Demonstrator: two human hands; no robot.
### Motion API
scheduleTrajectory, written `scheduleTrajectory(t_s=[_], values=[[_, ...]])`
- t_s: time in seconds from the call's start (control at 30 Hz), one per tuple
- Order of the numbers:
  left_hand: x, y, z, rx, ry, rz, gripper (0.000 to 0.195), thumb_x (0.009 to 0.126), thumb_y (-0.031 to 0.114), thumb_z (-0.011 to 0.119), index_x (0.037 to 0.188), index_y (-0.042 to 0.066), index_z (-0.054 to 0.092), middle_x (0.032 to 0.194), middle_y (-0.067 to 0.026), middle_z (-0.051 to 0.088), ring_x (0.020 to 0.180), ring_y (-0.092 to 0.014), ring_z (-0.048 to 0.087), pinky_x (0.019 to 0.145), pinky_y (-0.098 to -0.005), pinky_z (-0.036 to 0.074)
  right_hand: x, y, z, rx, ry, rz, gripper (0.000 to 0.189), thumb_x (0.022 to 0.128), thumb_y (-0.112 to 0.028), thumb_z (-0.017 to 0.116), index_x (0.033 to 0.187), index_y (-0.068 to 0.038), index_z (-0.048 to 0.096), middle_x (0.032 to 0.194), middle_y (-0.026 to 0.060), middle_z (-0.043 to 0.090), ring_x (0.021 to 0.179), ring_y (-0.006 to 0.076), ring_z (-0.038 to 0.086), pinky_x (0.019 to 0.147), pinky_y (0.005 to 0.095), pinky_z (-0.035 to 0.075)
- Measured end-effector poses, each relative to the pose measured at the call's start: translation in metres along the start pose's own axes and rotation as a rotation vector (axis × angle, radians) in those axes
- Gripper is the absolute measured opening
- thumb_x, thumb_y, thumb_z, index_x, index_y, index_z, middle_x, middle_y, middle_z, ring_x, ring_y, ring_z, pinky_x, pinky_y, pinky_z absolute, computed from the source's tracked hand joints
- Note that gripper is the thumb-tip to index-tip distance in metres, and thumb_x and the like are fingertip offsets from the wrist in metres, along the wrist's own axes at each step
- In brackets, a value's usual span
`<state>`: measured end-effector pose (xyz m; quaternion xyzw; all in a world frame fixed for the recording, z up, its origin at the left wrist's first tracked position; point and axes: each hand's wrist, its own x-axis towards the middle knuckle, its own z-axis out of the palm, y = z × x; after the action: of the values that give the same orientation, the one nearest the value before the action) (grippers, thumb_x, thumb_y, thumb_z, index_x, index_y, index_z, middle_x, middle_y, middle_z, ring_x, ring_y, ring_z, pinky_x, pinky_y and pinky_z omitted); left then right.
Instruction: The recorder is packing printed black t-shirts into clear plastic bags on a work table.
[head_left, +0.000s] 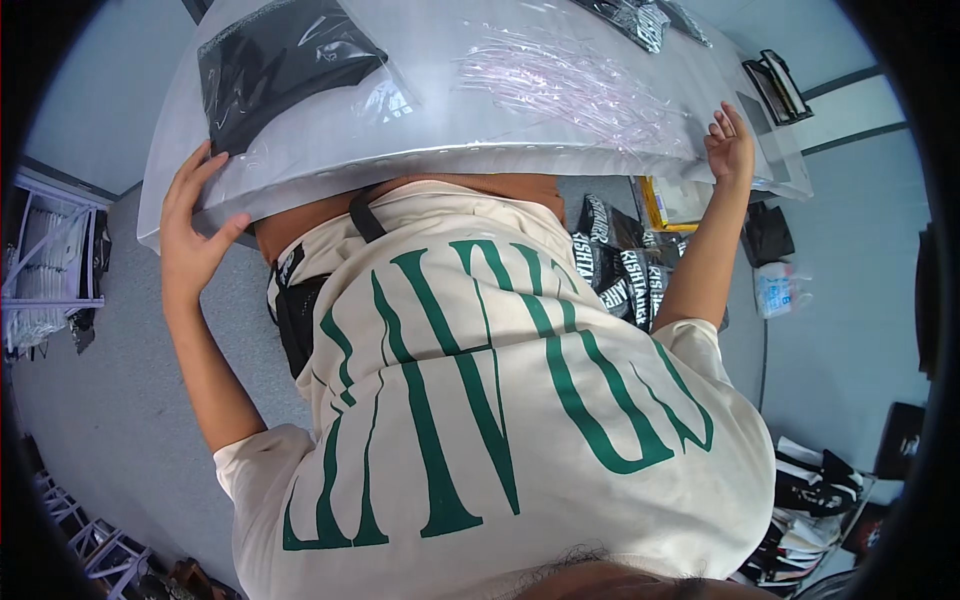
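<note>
My left hand (191, 217) is at the table's left front corner, fingers spread, its fingertips at the lower corner of a dark folded garment in a clear plastic bag (277, 75). Whether they touch the bag I cannot tell. My right hand (729, 146) is at the right end of the table, palm up with the fingers a little curled and nothing in it. Between the hands, a loose heap of thin, clear pinkish plastic strips (562, 90) lies on the table, which has a translucent plastic cover (442, 135).
Black and silver packages (630, 22) lie at the table's far edge. A black file holder (778, 86) stands at the right end. Below the table are black printed bags (637, 277) and a yellow-edged box (671, 206). Shelving (56, 255) stands left; a garment rack (817, 510) is behind on the right.
</note>
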<state>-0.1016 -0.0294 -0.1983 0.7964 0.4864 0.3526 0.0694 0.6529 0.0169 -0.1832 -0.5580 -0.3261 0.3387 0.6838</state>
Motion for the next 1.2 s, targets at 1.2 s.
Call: scheduleTrajectory(t_s=[1.2], values=[[-0.043,-0.002,-0.010,0.031,0.185,0.171,0.014,0.079,-0.008,0.075,0.090,0.000,0.072,0.101,-0.0108,0.074,0.105,-0.028,0.071,0.093,-0.0380,0.054,-0.161,0.037,0.334,-0.649,-1.287,-0.686,0.016,0.101,-0.019,0.066,0.104,-0.004,0.067,0.106,0.0050,0.072,0.096,0.0150,0.064,0.090,0.0309,0.049]])
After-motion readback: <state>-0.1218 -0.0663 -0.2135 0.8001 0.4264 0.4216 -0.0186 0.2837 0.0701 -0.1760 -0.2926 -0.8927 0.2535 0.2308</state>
